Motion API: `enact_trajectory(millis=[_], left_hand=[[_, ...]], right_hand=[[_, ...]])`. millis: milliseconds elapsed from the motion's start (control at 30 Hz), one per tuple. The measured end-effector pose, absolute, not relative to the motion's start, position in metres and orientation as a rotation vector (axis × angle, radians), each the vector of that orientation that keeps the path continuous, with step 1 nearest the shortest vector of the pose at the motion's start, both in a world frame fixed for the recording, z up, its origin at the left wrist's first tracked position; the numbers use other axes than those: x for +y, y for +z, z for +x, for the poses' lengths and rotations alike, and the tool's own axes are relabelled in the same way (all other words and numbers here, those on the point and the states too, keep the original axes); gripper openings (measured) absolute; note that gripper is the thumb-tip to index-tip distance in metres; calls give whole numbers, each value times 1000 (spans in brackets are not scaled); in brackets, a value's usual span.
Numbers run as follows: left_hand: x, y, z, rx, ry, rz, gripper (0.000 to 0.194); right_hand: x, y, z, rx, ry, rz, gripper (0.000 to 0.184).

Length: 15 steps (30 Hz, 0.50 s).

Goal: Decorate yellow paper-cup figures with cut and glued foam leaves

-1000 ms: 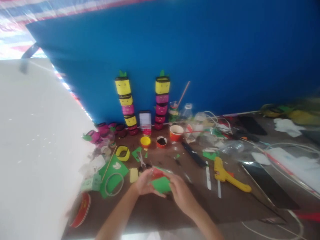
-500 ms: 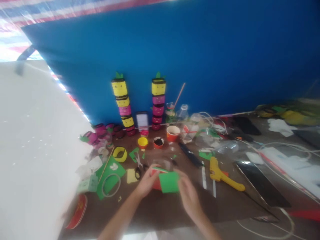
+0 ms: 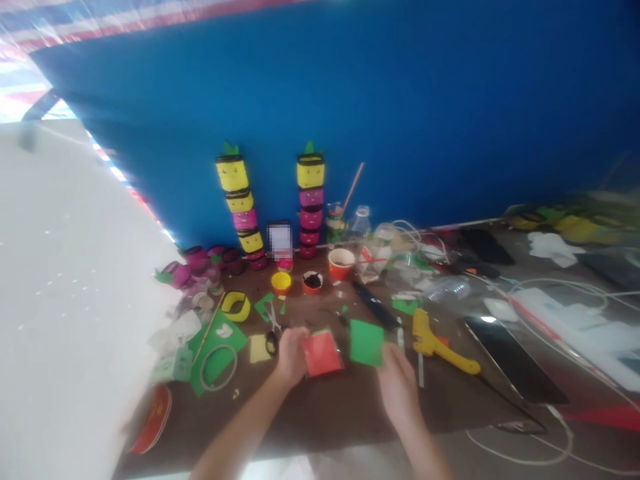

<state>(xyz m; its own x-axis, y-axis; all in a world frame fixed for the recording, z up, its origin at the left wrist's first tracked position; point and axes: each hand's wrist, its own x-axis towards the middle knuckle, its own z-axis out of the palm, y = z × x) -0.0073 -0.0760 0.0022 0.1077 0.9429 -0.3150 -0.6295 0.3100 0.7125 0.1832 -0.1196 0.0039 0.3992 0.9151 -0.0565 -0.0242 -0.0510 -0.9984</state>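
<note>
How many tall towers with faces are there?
2. The left tower stands in front of the blue board; the right tower does too, nearer the stick. Both show clearly.

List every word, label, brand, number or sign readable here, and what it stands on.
No text is readable.
Red curved container with yellowish marks: too blurred.
Pale green box-shaped carton: faint mark, too small.
Whitish rectangular panel: pixelated, unreadable.
Flat red square in clear film, in the left hand, and flat green square, in the right hand: no lettering visible.
</note>
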Motion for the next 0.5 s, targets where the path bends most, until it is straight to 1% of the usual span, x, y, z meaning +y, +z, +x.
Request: enact_trajectory(millis=[133, 267, 333, 400, 500], left_hand=[[-74, 3, -2, 948, 1133, 526, 35], [-76, 8, 1, 1024, 1065, 702, 45], [-76, 12, 3, 1071, 1074, 847, 42], [-77, 16, 7, 1029, 1090, 911, 41], [-78, 20, 10, 864, 1087, 824, 53]], right_hand=[[-127, -1, 195, -755, 1036, -1357, 26], [-131, 3, 193, -724, 1081, -1313, 26], [-128, 7, 184, -743, 1101, -1289, 25], [-120, 11, 170, -797, 1133, -1253, 24], [-104, 15, 146, -929, 1165, -1162, 28]])
